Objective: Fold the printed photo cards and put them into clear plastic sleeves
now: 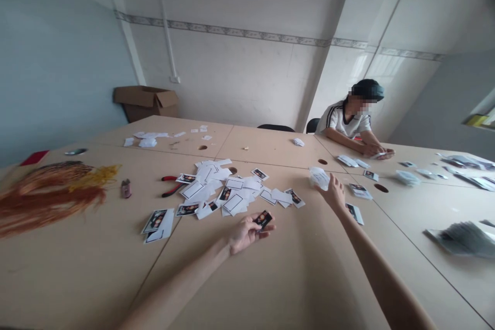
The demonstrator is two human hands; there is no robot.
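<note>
Dark card [264, 220] pinched in left hand [246, 233], near side of card heap [234, 204], probably light, stiffish, slick, so hold by edges; right hand [334, 194] at translucent plastic stack [317, 175], can't tell if gripping.

Far left, against the wall: cardboard box [145, 107], flaps open. On the table's left side, a long bundle of orange-brown strands [58, 193], yellow strands [105, 178] at its right end; red flat piece [34, 158] and dark round object [76, 151] just beyond. Small pink object [126, 188] right of the bundle; farther right, red-and-black handles [172, 191]. Far right, co-worker [342, 121] seated, dark cap, white shirt. Patterned border [247, 33] runs along the far wall.
</note>
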